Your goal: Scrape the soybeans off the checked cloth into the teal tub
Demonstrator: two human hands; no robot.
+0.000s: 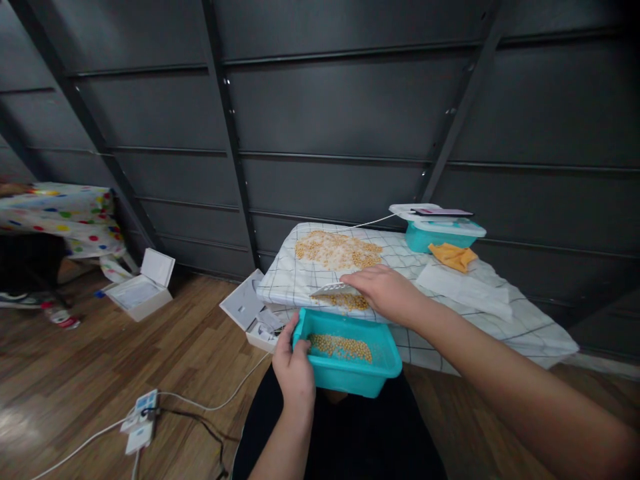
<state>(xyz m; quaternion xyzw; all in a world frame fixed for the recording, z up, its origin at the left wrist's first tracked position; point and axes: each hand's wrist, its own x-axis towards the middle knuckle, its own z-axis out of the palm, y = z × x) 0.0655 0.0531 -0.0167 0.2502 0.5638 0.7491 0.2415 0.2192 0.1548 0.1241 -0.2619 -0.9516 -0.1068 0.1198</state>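
Observation:
My left hand (295, 367) grips the left end of a teal plastic tub (350, 381), held over my lap at the table's front edge. Yellow beans (343, 347), seemingly soybeans, lie in its bottom with a few white grains. In my right hand (383, 288) is a thin white plate with holes (334, 289), tilted over the near edge of the table. Right beneath it sits a small pile of beans (350, 303). Farther back, a wide spread of beans mixed with white grains (337, 251) covers part of the checked tablecloth (280, 277).
At the table's right stand a lidded teal box (440, 237) with a phone (443, 213) on top, an orange cloth (453, 257) and white tissue (463, 293). Open white boxes (137, 293), a power strip (143, 417) with cables and a bottle (60, 316) lie on the floor.

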